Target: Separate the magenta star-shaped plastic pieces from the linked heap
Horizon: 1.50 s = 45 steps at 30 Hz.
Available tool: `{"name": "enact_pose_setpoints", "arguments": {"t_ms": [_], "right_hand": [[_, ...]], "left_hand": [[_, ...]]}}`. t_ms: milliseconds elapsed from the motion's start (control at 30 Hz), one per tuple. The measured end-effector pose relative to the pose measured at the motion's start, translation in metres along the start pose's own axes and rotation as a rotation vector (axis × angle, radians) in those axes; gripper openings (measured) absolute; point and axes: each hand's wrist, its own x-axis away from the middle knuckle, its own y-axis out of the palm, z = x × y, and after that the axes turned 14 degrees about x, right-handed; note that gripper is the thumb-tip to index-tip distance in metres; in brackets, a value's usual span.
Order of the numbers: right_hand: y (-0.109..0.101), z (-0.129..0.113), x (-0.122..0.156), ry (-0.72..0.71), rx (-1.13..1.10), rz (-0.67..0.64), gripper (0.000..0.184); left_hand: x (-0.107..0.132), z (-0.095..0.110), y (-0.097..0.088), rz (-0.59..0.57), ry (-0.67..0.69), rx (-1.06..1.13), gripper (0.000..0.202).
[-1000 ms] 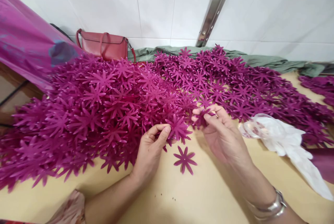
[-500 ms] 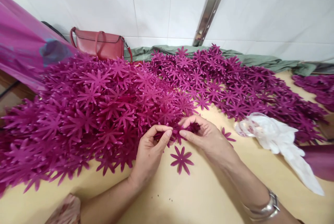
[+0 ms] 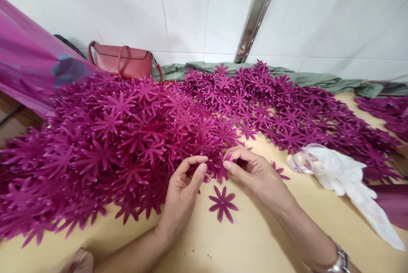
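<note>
My left hand (image 3: 185, 192) and my right hand (image 3: 255, 175) face each other over the table, at the front edge of a heap of magenta flower cutouts (image 3: 134, 137). Thumb and forefinger of my right hand pinch a purple flower cutout (image 3: 217, 167). My left thumb and forefinger are closed at the opposite side of that flower, apparently on a petal tip. Its outline blends with the heap behind it. Nearer to me, a single flower cutout with narrow petals (image 3: 222, 204) lies flat on the table. Another loose flower (image 3: 279, 171) is partly hidden behind my right hand.
A second, darker heap of flowers (image 3: 293, 111) spreads to the right. A crumpled white plastic bag (image 3: 338, 171) lies right of my hands. Behind the heaps are a red handbag (image 3: 124, 61), green cloth (image 3: 318, 78) and a metal bracket (image 3: 256, 20) against the tiled wall.
My right fingers have shifted slightly rightward along the flower, and the gap between my hands has widened a little. The camera has tilted up slightly. The loose flowers stay put.
</note>
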Motion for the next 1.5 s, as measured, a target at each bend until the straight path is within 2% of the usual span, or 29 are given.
{"name": "enact_pose_setpoints", "arguments": {"t_ms": [233,300,433,633,700,833,900,1000,1067,1133,1167,1300,1400,1467,1500], "right_hand": [[0.005,-0.007,0.005,-0.041,0.057,-0.032,0.029],[0.008,-0.008,0.007,-0.060,0.072,-0.052,0.031],[0.012,-0.007,0.009,-0.049,0.046,-0.103,0.036],[0.001,-0.001,0.003,0.049,-0.078,-0.178,0.042],[-0.007,0.005,0.000,0.066,-0.098,-0.113,0.043],[-0.020,0.016,-0.002,0.049,-0.022,0.188,0.036],[-0.022,0.011,-0.002,0.036,0.080,0.287,0.034],[-0.019,-0.009,-0.008,0.016,0.200,0.350,0.028],[-0.014,-0.027,-0.017,-0.027,0.192,0.364,0.018],[-0.008,-0.044,-0.030,-0.092,0.152,0.326,0.011],[-0.004,-0.050,-0.037,-0.124,0.135,0.293,0.014],[0.007,-0.058,-0.058,-0.186,0.098,0.261,0.018],[0.009,-0.052,-0.062,-0.138,0.060,0.259,0.014],[0.007,-0.046,-0.061,-0.091,0.000,0.264,0.016],[0.007,-0.044,-0.059,-0.073,-0.039,0.271,0.017]], "left_hand": [[0.002,0.010,0.005,-0.094,-0.011,-0.035,0.048],[0.001,0.008,0.005,-0.098,0.003,-0.054,0.041],[-0.001,0.003,0.004,-0.074,0.051,-0.060,0.015],[-0.002,-0.004,-0.001,0.005,0.057,-0.044,0.012],[-0.002,-0.006,-0.005,0.043,0.046,-0.018,0.014],[-0.001,-0.006,-0.006,0.053,0.075,-0.005,0.014],[0.002,-0.001,-0.003,0.034,0.093,-0.016,0.014],[0.008,0.008,0.004,-0.020,0.116,-0.021,0.014],[0.012,0.014,0.008,-0.058,0.153,-0.022,0.014],[0.015,0.020,0.010,-0.067,0.189,-0.027,0.014],[0.016,0.024,0.010,-0.055,0.204,-0.034,0.015],[0.014,0.048,0.005,0.032,0.296,-0.114,0.016],[0.004,0.080,-0.005,0.112,0.496,-0.242,0.014],[-0.007,0.105,-0.014,0.212,0.648,-0.442,0.020],[-0.012,0.116,-0.019,0.259,0.697,-0.569,0.030]]}}
